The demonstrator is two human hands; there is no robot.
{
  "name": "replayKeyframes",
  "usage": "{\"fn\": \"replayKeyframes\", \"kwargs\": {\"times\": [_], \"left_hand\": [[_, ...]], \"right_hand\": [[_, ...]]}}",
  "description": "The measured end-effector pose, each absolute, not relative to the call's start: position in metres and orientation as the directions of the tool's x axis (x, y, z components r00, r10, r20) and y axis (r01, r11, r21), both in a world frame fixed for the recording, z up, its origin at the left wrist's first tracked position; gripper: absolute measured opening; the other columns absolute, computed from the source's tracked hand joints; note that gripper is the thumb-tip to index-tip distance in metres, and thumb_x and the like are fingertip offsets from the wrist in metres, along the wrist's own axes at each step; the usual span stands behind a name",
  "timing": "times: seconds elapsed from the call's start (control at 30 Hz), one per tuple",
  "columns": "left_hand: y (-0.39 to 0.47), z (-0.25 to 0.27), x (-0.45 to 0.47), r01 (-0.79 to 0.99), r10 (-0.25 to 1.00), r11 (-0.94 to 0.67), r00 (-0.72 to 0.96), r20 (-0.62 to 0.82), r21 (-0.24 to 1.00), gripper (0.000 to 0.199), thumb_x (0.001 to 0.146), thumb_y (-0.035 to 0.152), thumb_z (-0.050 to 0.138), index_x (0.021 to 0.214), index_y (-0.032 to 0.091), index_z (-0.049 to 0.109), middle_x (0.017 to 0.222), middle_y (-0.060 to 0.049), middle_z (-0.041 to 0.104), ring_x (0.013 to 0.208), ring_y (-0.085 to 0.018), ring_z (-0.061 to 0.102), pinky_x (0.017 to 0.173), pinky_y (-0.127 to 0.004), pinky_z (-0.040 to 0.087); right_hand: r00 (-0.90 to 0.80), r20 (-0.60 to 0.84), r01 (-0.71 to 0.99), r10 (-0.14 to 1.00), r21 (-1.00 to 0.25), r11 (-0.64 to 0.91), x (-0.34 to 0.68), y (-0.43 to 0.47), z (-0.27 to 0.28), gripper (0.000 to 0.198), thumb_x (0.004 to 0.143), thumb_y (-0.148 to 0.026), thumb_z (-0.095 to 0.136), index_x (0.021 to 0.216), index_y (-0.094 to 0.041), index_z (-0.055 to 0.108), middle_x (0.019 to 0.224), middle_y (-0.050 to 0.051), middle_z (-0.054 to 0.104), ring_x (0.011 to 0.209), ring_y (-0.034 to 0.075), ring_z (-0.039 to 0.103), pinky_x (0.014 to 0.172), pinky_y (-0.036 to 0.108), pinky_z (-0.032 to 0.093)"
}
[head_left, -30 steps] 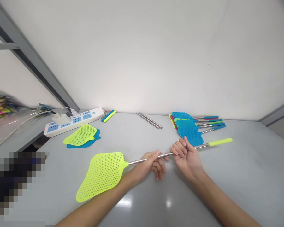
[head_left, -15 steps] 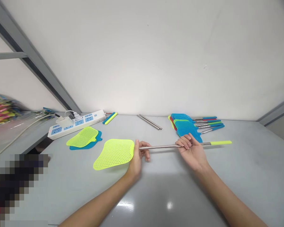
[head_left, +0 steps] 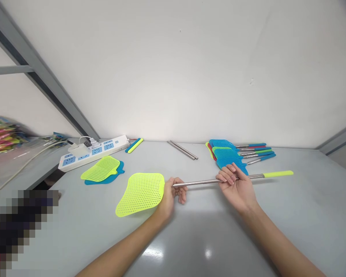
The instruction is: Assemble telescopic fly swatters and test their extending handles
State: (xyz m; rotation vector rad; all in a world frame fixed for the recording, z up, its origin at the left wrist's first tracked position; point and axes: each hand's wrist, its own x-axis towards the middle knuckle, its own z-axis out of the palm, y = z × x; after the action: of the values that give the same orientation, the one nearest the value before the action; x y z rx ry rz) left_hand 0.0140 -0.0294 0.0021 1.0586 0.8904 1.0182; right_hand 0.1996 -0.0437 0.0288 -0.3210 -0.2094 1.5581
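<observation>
A yellow-green fly swatter is held lengthwise between my hands, its perforated head to the left. My left hand is closed round the neck where the head meets the metal rod; the joint itself is hidden. Farther right, my right hand is closed on the rod, palm turned up, with the fingers curled over it. The yellow-green grip sticks out past my right hand. Just behind that hand lies a pile of fly swatters with blue, green and red parts.
Loose yellow-green and blue swatter heads lie overlapped at left. Behind them are a power strip with plugs and two loose grips. Metal rods lie near the wall. Bagged colourful items sit far left.
The held swatter has shifted slightly right and its head a little lower. The grip end now reaches farther right. Both hands keep hold of it.
</observation>
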Motion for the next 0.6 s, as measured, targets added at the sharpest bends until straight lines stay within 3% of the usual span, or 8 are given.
{"fn": "replayKeyframes", "kwargs": {"times": [0.17, 0.4, 0.6], "left_hand": [[-0.0313, 0.0038, 0.0157, -0.201, 0.946, 0.167, 0.310, -0.099, 0.965, 0.047, 0.080, 0.045, 0.022, 0.058, 0.016, 0.052, 0.041, 0.000, 0.048, 0.040, -0.012, 0.043, 0.045, -0.025, 0.034], [-0.0269, 0.0061, 0.0138, -0.210, 0.968, 0.170, 0.218, -0.124, 0.963, 0.048, 0.081, 0.048, 0.025, 0.059, 0.016, 0.052, 0.039, 0.001, 0.046, 0.039, -0.010, 0.041, 0.045, -0.022, 0.034], [-0.0250, 0.0087, 0.0136, -0.214, 0.963, 0.185, 0.233, -0.134, 0.959, 0.038, 0.079, 0.051, 0.032, 0.080, 0.017, 0.051, 0.046, 0.004, 0.046, 0.039, -0.009, 0.043, 0.043, -0.021, 0.035]], "right_hand": [[0.016, -0.078, -0.948, 0.997, -0.317, -0.009, 0.2028, -0.0428, 0.0293, 0.022, 0.081, -0.019, 0.042, 0.060, -0.018, 0.035, 0.051, -0.007, 0.023, 0.041, 0.006, 0.029, 0.045, 0.020, 0.036], [0.060, -0.103, -0.926, 0.993, -0.377, 0.017, 0.2008, -0.0423, 0.0282, 0.024, 0.081, -0.021, 0.042, 0.059, -0.018, 0.035, 0.052, -0.007, 0.022, 0.041, 0.006, 0.031, 0.046, 0.021, 0.036], [0.086, -0.112, -0.946, 0.990, -0.321, 0.046, 0.2008, -0.0433, 0.0303, 0.023, 0.080, -0.020, 0.042, 0.059, -0.018, 0.034, 0.052, -0.007, 0.023, 0.043, 0.006, 0.030, 0.047, 0.022, 0.036]]}}
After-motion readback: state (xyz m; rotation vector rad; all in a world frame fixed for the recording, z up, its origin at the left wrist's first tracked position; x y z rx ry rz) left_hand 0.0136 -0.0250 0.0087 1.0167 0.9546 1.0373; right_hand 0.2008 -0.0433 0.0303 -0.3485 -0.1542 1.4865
